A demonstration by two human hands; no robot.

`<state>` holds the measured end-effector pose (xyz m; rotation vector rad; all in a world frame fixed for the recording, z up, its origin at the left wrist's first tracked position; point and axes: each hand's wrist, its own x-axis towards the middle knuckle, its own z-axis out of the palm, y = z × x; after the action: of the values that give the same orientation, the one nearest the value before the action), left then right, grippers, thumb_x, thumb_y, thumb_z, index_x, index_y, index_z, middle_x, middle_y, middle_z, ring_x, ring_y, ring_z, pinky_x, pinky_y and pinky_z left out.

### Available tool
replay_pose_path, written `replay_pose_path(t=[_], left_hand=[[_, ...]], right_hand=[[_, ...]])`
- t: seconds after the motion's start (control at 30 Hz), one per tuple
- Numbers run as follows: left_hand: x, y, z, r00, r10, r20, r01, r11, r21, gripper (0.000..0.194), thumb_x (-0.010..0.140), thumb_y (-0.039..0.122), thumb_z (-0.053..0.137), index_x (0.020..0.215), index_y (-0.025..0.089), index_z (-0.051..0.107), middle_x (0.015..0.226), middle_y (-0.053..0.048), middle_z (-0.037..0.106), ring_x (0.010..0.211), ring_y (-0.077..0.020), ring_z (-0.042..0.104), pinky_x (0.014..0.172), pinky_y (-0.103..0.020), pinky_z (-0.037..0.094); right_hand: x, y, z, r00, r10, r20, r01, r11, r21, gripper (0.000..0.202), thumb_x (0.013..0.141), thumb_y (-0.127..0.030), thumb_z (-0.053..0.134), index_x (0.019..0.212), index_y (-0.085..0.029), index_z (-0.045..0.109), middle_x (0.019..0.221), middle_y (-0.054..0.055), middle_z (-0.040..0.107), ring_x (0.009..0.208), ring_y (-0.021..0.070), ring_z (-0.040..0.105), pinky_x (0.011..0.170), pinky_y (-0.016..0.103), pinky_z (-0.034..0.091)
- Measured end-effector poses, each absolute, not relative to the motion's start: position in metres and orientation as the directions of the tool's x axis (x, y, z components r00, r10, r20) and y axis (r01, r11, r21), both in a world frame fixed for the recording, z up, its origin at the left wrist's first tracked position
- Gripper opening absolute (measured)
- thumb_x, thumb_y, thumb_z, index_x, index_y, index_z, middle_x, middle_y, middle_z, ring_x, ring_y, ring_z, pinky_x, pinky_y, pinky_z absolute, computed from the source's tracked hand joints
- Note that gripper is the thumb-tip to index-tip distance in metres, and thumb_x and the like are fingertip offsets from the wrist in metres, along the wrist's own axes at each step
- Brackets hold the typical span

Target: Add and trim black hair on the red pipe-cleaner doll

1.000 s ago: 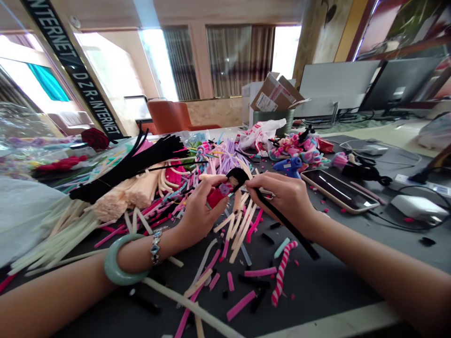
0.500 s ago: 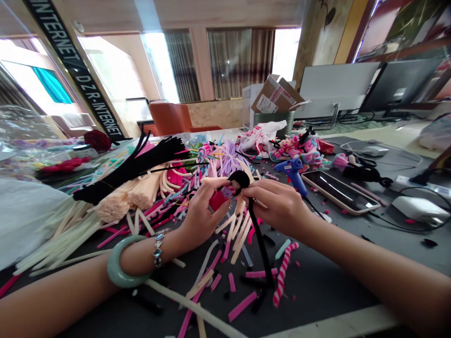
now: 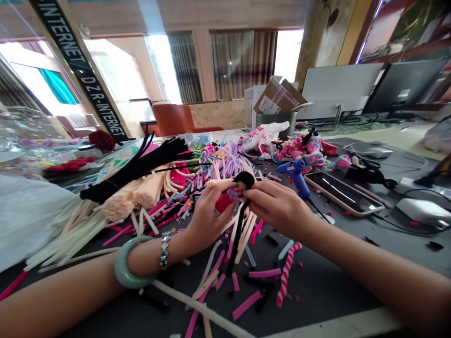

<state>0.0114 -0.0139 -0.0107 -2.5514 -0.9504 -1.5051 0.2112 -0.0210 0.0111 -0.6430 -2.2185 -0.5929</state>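
Note:
My left hand [image 3: 211, 211] is closed round a small doll [image 3: 225, 202] made of fuzzy stems, with a black top like hair, a pale face part and a red body. A black pipe cleaner [image 3: 237, 241] hangs down from the doll's head, its lower end over the table. The fingertips of my right hand [image 3: 278, 199] pinch the upper end of this stem against the black hair. My fingers partly hide the doll and the join. Cut pieces of pink, cream and black stem lie below, near a pink-and-white twisted stem [image 3: 289, 274].
Bundles of black stems [image 3: 137, 171] and cream stems [image 3: 123, 199] lie at left. To the right are a blue glue gun [image 3: 298, 176], a phone [image 3: 343, 192] and a white charger [image 3: 423, 211] with cables. A cardboard box [image 3: 278, 96] and monitors stand behind.
The black pipe cleaner's hanging end has swung left, from right of the doll to beneath it. Both hands keep their hold, and the view has shifted slightly.

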Motion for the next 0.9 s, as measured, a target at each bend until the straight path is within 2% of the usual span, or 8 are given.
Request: replay_pose_path(t=[0.2, 0.3, 0.43, 0.53, 0.63, 0.77, 0.9], left_hand=[[0.012, -0.014, -0.011, 0.33, 0.546, 0.77, 0.523, -0.785, 0.333, 0.031, 0.086, 0.019, 0.057, 0.116, 0.02, 0.05, 0.112, -0.008, 0.06, 0.106, -0.0199, 0.056, 0.095, -0.036, 0.046], [0.011, -0.011, -0.014, 0.328, 0.612, 0.719, 0.549, -0.743, 0.383, 0.032, 0.086, 0.018, 0.055, 0.117, 0.02, 0.049, 0.113, -0.009, 0.058, 0.107, -0.0211, 0.056, 0.093, -0.037, 0.047], [0.01, -0.006, -0.016, 0.342, 0.71, 0.615, 0.585, -0.673, 0.452, 0.037, 0.082, 0.016, 0.056, 0.119, 0.022, 0.047, 0.116, -0.007, 0.059, 0.103, -0.0209, 0.059, 0.093, -0.039, 0.047], [0.01, -0.007, -0.015, 0.341, 0.749, 0.568, 0.6, -0.638, 0.482, 0.04, 0.082, 0.022, 0.06, 0.12, 0.024, 0.047, 0.12, -0.006, 0.057, 0.104, -0.0215, 0.058, 0.091, -0.038, 0.047], [0.01, -0.01, -0.012, 0.323, 0.753, 0.573, 0.625, -0.625, 0.468, 0.043, 0.083, 0.031, 0.061, 0.122, 0.022, 0.046, 0.123, -0.008, 0.054, 0.112, -0.0245, 0.053, 0.093, -0.04, 0.046], [0.008, -0.013, -0.008, 0.302, 0.703, 0.644, 0.638, -0.651, 0.411, 0.037, 0.089, 0.037, 0.053, 0.12, 0.018, 0.046, 0.122, -0.011, 0.052, 0.116, -0.0252, 0.047, 0.101, -0.044, 0.037], [0.006, -0.013, -0.006, 0.353, 0.652, 0.671, 0.625, -0.698, 0.349, 0.021, 0.092, 0.034, 0.048, 0.107, 0.021, 0.054, 0.111, -0.008, 0.055, 0.11, -0.0234, 0.047, 0.098, -0.043, 0.036]], right_hand=[[0.213, -0.018, 0.011, -0.594, 0.275, 0.756, 0.591, 0.786, 0.178, 0.017, 0.091, -0.016, 0.047, 0.086, -0.016, 0.063, 0.085, 0.009, 0.066, 0.078, 0.0164, 0.062, 0.071, 0.027, 0.052], [0.218, -0.014, 0.013, -0.54, 0.278, 0.795, 0.569, 0.816, 0.102, 0.015, 0.09, -0.015, 0.048, 0.092, -0.017, 0.064, 0.087, 0.008, 0.068, 0.081, 0.016, 0.064, 0.072, 0.027, 0.052], [0.227, -0.007, 0.018, -0.285, 0.428, 0.858, 0.622, 0.764, -0.175, 0.013, 0.086, -0.015, 0.056, 0.09, -0.019, 0.067, 0.085, 0.002, 0.07, 0.077, 0.013, 0.066, 0.07, 0.023, 0.05], [0.232, -0.001, 0.02, -0.076, 0.556, 0.828, 0.626, 0.673, -0.394, 0.009, 0.083, -0.022, 0.062, 0.087, -0.019, 0.07, 0.077, 0.001, 0.071, 0.069, 0.0129, 0.065, 0.065, 0.023, 0.05], [0.231, 0.003, 0.018, 0.002, 0.622, 0.783, 0.574, 0.64, -0.51, 0.013, 0.082, -0.027, 0.065, 0.088, -0.019, 0.072, 0.075, 0.001, 0.071, 0.066, 0.0138, 0.066, 0.061, 0.024, 0.05], [0.225, 0.0, 0.013, -0.028, 0.649, 0.76, 0.509, 0.664, -0.548, 0.013, 0.081, -0.028, 0.066, 0.089, -0.02, 0.073, 0.078, 0.001, 0.073, 0.07, 0.0149, 0.068, 0.065, 0.025, 0.052], [0.218, -0.007, 0.01, -0.147, 0.625, 0.766, 0.448, 0.733, -0.512, 0.014, 0.082, -0.026, 0.065, 0.092, -0.021, 0.073, 0.087, 0.002, 0.074, 0.076, 0.0153, 0.069, 0.07, 0.025, 0.054]])
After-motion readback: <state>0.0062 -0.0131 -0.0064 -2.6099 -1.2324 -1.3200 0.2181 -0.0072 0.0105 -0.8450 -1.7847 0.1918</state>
